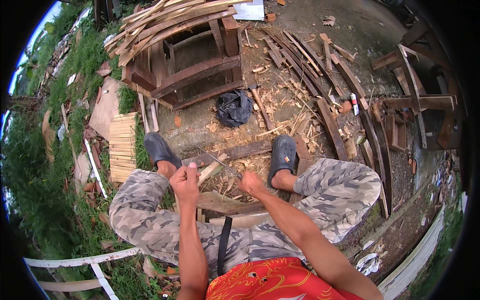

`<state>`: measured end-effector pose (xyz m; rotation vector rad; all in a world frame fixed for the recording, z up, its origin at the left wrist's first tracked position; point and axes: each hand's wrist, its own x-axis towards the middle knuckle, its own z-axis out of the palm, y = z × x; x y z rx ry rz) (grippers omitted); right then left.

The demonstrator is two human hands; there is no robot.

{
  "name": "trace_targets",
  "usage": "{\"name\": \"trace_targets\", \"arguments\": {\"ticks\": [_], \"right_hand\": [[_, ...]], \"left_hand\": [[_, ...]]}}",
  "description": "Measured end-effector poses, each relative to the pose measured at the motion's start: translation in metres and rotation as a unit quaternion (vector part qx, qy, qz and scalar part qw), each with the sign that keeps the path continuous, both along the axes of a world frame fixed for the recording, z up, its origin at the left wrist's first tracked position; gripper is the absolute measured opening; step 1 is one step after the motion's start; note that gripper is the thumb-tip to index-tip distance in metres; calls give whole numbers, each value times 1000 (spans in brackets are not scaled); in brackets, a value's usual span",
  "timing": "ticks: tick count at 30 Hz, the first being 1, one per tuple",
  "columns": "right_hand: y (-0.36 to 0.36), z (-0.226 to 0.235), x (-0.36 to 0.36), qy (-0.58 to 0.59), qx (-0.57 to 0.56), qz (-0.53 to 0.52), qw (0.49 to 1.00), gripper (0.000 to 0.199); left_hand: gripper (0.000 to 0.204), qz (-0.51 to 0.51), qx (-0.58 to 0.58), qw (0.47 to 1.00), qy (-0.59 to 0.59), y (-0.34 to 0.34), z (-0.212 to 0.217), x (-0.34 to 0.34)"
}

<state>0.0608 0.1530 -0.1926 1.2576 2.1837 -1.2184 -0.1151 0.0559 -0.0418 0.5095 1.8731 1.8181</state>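
Observation:
Between my knees, my left hand (185, 185) is closed, thumb up, around the near end of a short pale wood piece (213, 169). My right hand (251, 183) grips the handle of a long thin-bladed knife (220, 164); its blade slants up and left across the wood piece. Whether the edge touches the wood I cannot tell. A dark wooden beam (235, 152) lies on the ground just beyond the blade, between my feet. Under my hands are pale shavings and a wide light board (220, 202).
A hammer (261, 107) lies beside a black plastic bag (234, 107). Ahead, a wooden frame (197, 77) carries a stack of pale strips (170, 22). Dark planks (295, 62) lie right of it, near a white tube (354, 104). Cut slats (123, 147) lie in grass at left.

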Motion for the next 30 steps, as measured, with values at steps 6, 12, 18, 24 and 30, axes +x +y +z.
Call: {"name": "trace_targets", "arguments": {"ticks": [6, 12, 18, 24, 30], "right_hand": [[-1, -15, 9, -61, -20, -29, 998, 32], [-2, -22, 20, 24, -9, 4, 1000, 33], [-1, -25, 31, -66, -5, -22, 998, 37], [-7, -36, 41, -116, -50, -49, 991, 39], [-6, -34, 47, -152, -76, -65, 983, 38]], "left_hand": [[37, -1, -20, 1000, -2, 3, 0, 1], [37, -7, -24, 1000, 13, 5, 2, 3], [37, -9, -39, 998, 55, 6, 2, 7], [37, -40, -43, 997, 59, 7, 1, 7], [36, -57, -61, 995, 54, 7, 4, 9]]}}
